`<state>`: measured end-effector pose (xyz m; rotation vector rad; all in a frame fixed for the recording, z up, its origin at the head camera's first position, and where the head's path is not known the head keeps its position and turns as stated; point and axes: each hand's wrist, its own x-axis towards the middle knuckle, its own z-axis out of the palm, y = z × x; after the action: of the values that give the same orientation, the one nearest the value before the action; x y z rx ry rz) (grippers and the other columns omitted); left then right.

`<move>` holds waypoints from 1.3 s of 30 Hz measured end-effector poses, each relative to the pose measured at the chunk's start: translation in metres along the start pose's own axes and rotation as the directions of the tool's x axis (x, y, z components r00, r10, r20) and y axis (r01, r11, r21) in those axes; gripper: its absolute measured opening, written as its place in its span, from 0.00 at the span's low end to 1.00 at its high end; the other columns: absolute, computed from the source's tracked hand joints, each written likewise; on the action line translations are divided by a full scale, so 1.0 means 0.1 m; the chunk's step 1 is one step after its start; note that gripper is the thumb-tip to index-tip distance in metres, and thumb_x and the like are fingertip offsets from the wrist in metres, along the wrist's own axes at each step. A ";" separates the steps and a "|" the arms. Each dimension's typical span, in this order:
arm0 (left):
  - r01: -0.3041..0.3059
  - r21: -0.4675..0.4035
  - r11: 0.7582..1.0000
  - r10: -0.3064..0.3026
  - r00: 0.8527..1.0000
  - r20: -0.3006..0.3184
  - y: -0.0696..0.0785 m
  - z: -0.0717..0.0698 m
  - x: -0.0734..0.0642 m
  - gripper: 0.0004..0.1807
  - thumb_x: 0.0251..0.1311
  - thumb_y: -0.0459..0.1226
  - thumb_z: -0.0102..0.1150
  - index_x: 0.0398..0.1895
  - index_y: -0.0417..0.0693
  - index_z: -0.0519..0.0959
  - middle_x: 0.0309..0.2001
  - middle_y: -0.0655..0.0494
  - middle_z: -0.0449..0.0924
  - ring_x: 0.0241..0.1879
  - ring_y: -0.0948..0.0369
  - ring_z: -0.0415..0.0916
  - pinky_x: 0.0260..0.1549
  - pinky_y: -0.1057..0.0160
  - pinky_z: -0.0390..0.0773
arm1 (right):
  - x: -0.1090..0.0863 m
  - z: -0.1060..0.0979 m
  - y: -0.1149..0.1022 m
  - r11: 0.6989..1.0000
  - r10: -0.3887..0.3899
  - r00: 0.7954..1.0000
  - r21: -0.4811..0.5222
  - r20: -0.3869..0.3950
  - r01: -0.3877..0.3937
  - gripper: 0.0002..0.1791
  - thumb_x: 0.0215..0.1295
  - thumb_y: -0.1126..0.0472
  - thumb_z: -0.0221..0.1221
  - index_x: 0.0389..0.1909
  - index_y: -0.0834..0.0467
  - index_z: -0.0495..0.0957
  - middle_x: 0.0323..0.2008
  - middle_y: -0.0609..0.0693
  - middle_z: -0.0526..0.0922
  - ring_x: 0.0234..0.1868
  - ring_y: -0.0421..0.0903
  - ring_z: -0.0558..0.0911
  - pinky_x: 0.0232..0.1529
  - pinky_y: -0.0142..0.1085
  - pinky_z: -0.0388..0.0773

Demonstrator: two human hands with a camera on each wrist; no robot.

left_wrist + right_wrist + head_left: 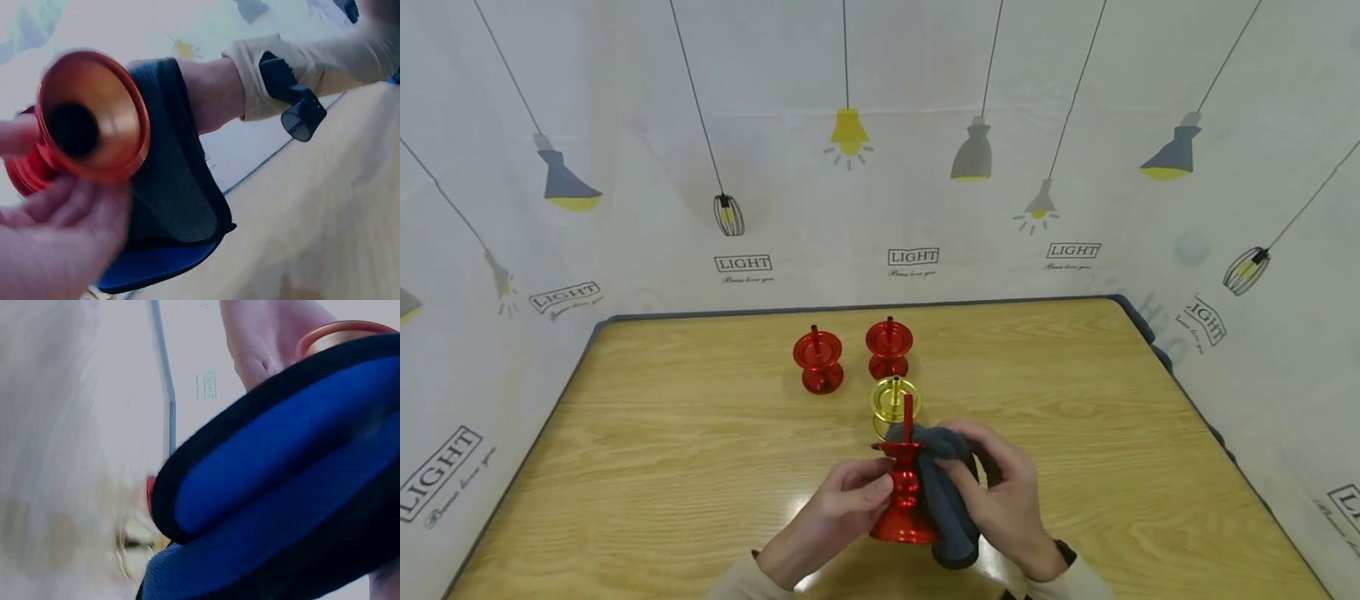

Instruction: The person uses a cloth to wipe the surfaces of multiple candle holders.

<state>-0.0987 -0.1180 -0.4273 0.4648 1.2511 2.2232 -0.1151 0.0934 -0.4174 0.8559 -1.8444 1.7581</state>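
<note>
My left hand (857,498) grips a shiny red candle holder (904,527) by its narrow stem, its spike pointing up. In the left wrist view the hollow underside of the flared base (115,119) faces the camera. A folded dark blue cloth (951,508) is held in my right hand (1007,496), bunched against the right side of the holder's dish and stem. The cloth (269,469) fills much of the right wrist view, with black edging, and hides the right fingers there.
A gold candle holder (895,402) stands just behind the hands, partly covered by the cloth. Farther back stand two more red holders, one at left (820,354) and one at right (889,340). The wooden table (662,450) meets a lamp-printed backdrop (790,167).
</note>
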 end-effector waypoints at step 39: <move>-0.077 0.324 0.943 0.125 0.984 -0.129 0.07 -0.01 -0.02 0.26 0.70 0.43 0.62 0.58 0.28 0.77 0.46 0.55 0.85 0.46 0.65 0.82 0.49 0.67 0.81 | 0.08 0.07 -0.04 0.979 -0.187 0.982 -0.077 0.032 0.189 0.13 0.64 0.70 0.67 0.47 0.71 0.81 0.43 0.62 0.87 0.49 0.49 0.87 0.57 0.32 0.80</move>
<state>-0.0996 -0.1223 -0.4221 0.5029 1.7145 2.1778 -0.1174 0.0850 -0.4092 0.9899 -1.7723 1.5549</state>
